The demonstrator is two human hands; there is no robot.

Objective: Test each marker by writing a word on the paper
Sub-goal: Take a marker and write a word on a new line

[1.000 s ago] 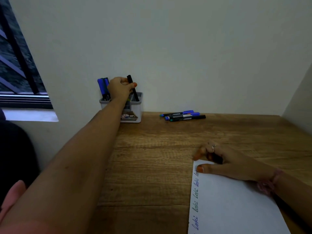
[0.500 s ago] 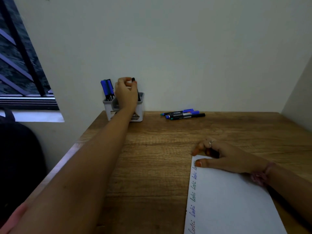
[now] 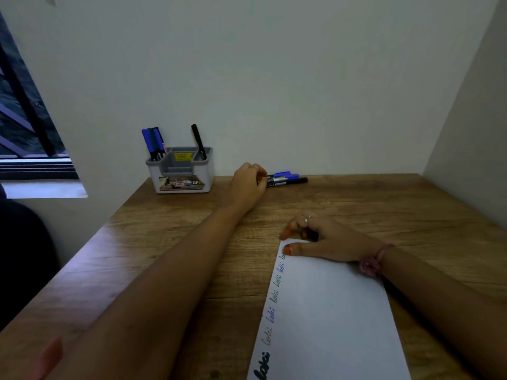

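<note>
Left hand (image 3: 248,185) at upper centre of frame, fingers curled at near ends of loose markers (image 3: 286,179) lying on tabletop (image 3: 175,242); actual grip could not be told. Right hand (image 3: 326,239) at centre right, fingers curled around small dark object, thumb pressed on top corner of paper (image 3: 329,319). Paper at lower right, handwritten words along left edge. Marker holder (image 3: 179,171) at upper left held black marker (image 3: 198,141) and blue markers (image 3: 152,142).

Three markers (image 3: 286,179) lie side by side near the desk's back edge, two blue-capped, one black. Blue markers (image 3: 152,142) and one black marker (image 3: 198,141) stand in an organizer at the back left. White paper (image 3: 329,319) at the front edge bears repeated handwritten words.
</note>
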